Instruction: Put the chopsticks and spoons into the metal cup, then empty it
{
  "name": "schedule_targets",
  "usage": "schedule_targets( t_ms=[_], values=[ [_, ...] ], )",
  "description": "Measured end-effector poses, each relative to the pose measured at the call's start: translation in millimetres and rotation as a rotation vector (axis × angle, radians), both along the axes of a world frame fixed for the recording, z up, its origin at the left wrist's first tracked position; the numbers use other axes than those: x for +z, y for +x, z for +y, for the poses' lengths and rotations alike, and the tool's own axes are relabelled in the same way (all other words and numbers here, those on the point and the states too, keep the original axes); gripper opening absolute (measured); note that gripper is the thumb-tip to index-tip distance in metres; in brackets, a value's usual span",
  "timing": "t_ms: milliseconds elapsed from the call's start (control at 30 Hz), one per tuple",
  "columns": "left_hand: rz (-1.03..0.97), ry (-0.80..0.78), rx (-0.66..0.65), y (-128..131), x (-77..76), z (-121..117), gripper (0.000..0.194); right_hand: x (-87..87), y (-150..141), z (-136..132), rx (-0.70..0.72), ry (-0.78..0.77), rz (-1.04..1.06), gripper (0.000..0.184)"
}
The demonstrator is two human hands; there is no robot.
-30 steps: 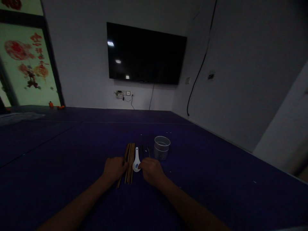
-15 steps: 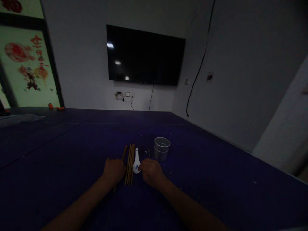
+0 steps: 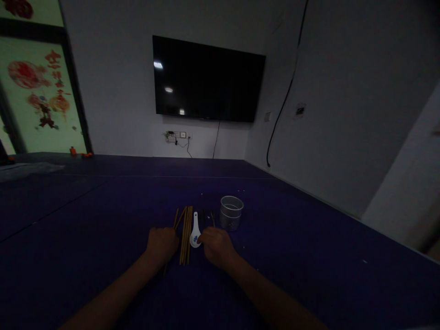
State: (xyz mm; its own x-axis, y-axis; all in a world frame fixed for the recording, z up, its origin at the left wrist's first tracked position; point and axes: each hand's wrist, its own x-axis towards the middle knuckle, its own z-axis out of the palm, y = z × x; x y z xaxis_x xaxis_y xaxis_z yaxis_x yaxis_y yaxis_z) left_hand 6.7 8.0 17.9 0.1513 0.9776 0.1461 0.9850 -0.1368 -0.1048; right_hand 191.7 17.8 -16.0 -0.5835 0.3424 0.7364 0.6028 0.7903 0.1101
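My left hand (image 3: 162, 246) is closed around wooden chopsticks (image 3: 176, 219); their tips show above and below the fist, two of them splayed apart at the top. Beside it several more chopsticks (image 3: 186, 238) lie side by side, pointing away from me. A white soup spoon (image 3: 195, 229) with a blue mark in its bowl lies to their right. My right hand (image 3: 217, 245) is closed, its thumb over the spoon bowl's right edge. A thin dark utensil (image 3: 204, 215) and a metal utensil (image 3: 213, 217) run under that hand, their near ends hidden. What it grips is unclear.
A grey metal cup (image 3: 231, 213) stands upright just beyond my right hand. Small white scraps are scattered on the dark blue surface (image 3: 292, 256). A crumpled clear sheet (image 3: 27, 170) and orange items (image 3: 82, 153) lie far left. A cable (image 3: 280, 114) hangs at the right wall.
The chopsticks in my left hand have shifted and spread apart at the top, one now leaning right toward the row. My right hand, the spoon and the cup have stayed put.
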Motion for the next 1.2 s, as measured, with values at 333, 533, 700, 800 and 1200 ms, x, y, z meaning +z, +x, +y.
schedule_targets(
  t_ms=[333,533,700,800,1200],
  values=[
    [-0.062,0.075,0.024,-3.4,2.2,5.2,0.032,0.6,-0.6,-0.7,-0.027,-0.033,-0.045,0.026],
    [-0.071,0.191,-0.031,-1.7,5.0,3.7,0.033,1.6,-2.2,-1.4,-0.073,-0.058,-0.090,0.027],
    [-0.087,0.273,-0.067,-1.1,5.7,2.0,0.031,3.3,-2.9,-3.3,-0.087,-0.107,-0.104,0.027],
    [-0.099,0.309,-0.094,-1.0,4.5,1.8,0.029,4.0,-2.9,-4.4,-0.094,-0.133,-0.095,0.027],
    [-0.135,0.390,-0.261,3.1,-2.1,-0.3,0.028,3.1,-1.5,-2.9,-0.078,-0.159,-0.112,0.028]
  ],
)
